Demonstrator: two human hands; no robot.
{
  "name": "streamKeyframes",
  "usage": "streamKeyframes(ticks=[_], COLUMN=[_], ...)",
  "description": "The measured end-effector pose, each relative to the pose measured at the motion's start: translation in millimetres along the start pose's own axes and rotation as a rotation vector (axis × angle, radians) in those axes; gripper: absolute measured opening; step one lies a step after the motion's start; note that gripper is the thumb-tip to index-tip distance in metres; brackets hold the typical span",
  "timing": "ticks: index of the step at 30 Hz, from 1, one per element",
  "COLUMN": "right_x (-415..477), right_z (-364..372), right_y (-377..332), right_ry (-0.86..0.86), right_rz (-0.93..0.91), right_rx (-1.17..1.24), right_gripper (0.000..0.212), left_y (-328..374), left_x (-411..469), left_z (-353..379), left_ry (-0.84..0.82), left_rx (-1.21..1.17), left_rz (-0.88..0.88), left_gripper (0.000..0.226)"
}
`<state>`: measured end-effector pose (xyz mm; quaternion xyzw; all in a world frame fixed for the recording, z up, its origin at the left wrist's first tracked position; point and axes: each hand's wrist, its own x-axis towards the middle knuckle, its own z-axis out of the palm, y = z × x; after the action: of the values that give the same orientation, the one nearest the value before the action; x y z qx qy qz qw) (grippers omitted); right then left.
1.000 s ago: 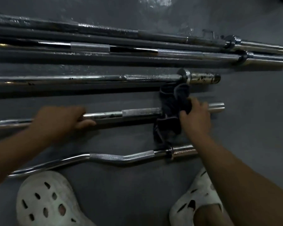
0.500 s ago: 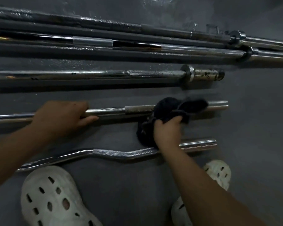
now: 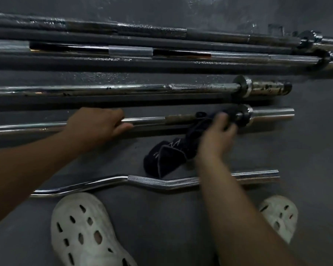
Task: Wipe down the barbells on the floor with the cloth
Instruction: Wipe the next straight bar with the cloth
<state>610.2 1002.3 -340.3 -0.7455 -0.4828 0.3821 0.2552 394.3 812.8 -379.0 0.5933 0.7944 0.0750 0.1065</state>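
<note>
Item 1. Dark grey textured floor [image 3: 306,150], carrying everything below; glossy patches show toward its far edge.

Item 2. Two long straight steel barbells [image 3: 152,30], side by side along the far edge of the floor, knurled in bands. Their collars lie at the right.

Item 3. Straight chrome barbell with a pitted, rust-spotted sleeve [image 3: 123,89], parallel to item 2 and nearer. Collar and sleeve are at the right end.

Item 4. Straight chrome barbell with a smooth bright sleeve [image 3: 148,120], next nearer, close beside item 3. A brownish knurled band sits left of its collar.

Item 5. Dark, nearly black cloth with a pale stitched hem [image 3: 167,158]. The upper part is bunched over item 4 just left of the collar. The lower part trails on the floor toward item 6. Pale marks on it are too small to read.

Item 6. Chrome curl bar with a zigzag knurled shaft [image 3: 152,181], nearest of the bars, lying apart from item 4.

Item 7. Left hand [image 3: 96,124], fingers curled over the shaft of item 4 and thumb along its near side, gripping it well left of the cloth.

Item 8. Right hand [image 3: 216,137], motion-blurred, fingers curled into the cloth and pressing it on item 4.

Item 9. Pair of white perforated foam clogs [image 3: 85,233], at the near edge, one under each forearm.
</note>
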Motion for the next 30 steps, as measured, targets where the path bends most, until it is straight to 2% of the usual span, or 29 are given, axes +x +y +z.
streamKeyframes(ticks=[3, 5, 6, 7, 8, 10, 11, 12, 14, 16, 17, 20, 21, 23, 24, 25, 26, 27, 28, 30], right_x=[-76.6, -87.5, -77.7, -59.3, -35.9, 14.6, 30.8, 32.5, -2.6, -54.4, -67.4, -40.9, -21.7, 16.4, 27.7, 26.3, 14.0, -10.7, -39.8, -97.1], right_z=[27.1, 17.6, 7.6, -2.7, -13.4, -32.7, -39.3, -38.5, -17.4, -0.4, 1.0, -26.9, -38.9, -51.0, -53.3, -50.7, -41.2, -28.0, -13.5, 5.3], right_y=[7.5, 16.5, 11.8, 5.1, -3.3, -19.3, -21.7, -19.5, -3.6, 8.1, 11.0, -4.0, -12.9, -29.7, -32.2, -30.9, -25.0, -19.8, -14.4, -8.2], right_ry=[-0.268, -0.640, -0.747, -0.738, -0.630, -0.258, -0.121, -0.065, -0.121, -0.212, -0.294, -0.709, -0.723, -0.445, -0.274, -0.157, -0.117, -0.160, -0.275, -0.680], right_rz=[-0.329, -0.577, -0.631, -0.627, -0.565, -0.364, -0.264, -0.209, -0.245, -0.375, -0.436, -0.648, -0.681, -0.575, -0.477, -0.390, -0.361, -0.421, -0.550, -0.815], right_rx=[-0.347, -0.473, -0.453, -0.362, -0.242, -0.032, 0.001, -0.070, -0.372, -0.564, -0.574, -0.463, -0.395, -0.218, -0.217, -0.312, -0.474, -0.618, -0.730, -0.817], right_gripper=[0.041, 0.042, 0.040, 0.037, 0.033, 0.029, 0.035, 0.050, 0.070, 0.066, 0.062, 0.052, 0.048, 0.046, 0.045, 0.044, 0.043, 0.041, 0.040, 0.040], left_y=[-1.5, -3.6, -4.1, -3.1, -1.3, 1.9, 4.1, 6.3, 9.0, 12.2, 12.7, 13.5, 14.2, 17.2, 19.8, 21.9, 23.7, 24.1, 24.3, 23.9], left_x=[1.8, 1.9, 1.2, 0.2, -1.0, -3.3, -4.9, -6.4, -10.1, -14.4, -16.2, -19.0, -20.0, -21.7, -22.0, -22.6, -23.3, -23.7, -23.4, -24.1], left_z=[1.6, 1.5, 0.6, -1.0, -2.1, -1.9, -1.4, -0.7, 1.6, 2.7, 3.5, 1.4, 0.9, -0.5, -1.2, -1.1, -0.7, -0.4, -0.9, -4.1], left_ry=[0.031, 0.045, 0.049, 0.051, 0.052, 0.047, 0.040, 0.030, 0.027, 0.029, 0.038, 0.047, 0.054, 0.067, 0.062, 0.056, 0.049, 0.044, 0.038, 0.031], left_rx=[-0.004, -0.003, 0.003, 0.002, -0.008, -0.014, -0.014, -0.017, -0.009, -0.007, -0.002, 0.015, 0.018, 0.033, 0.044, 0.057, 0.068, 0.071, 0.063, 0.037], left_rz=[0.011, 0.011, 0.012, 0.015, 0.020, 0.022, 0.016, 0.005, -0.017, -0.026, -0.023, -0.011, -0.008, -0.009, -0.014, -0.018, -0.022, -0.023, -0.023, -0.002], left_gripper=[0.072, 0.072, 0.071, 0.069, 0.067, 0.063, 0.063, 0.062, 0.061, 0.059, 0.058, 0.055, 0.055, 0.053, 0.053, 0.052, 0.050, 0.048, 0.046, 0.037])
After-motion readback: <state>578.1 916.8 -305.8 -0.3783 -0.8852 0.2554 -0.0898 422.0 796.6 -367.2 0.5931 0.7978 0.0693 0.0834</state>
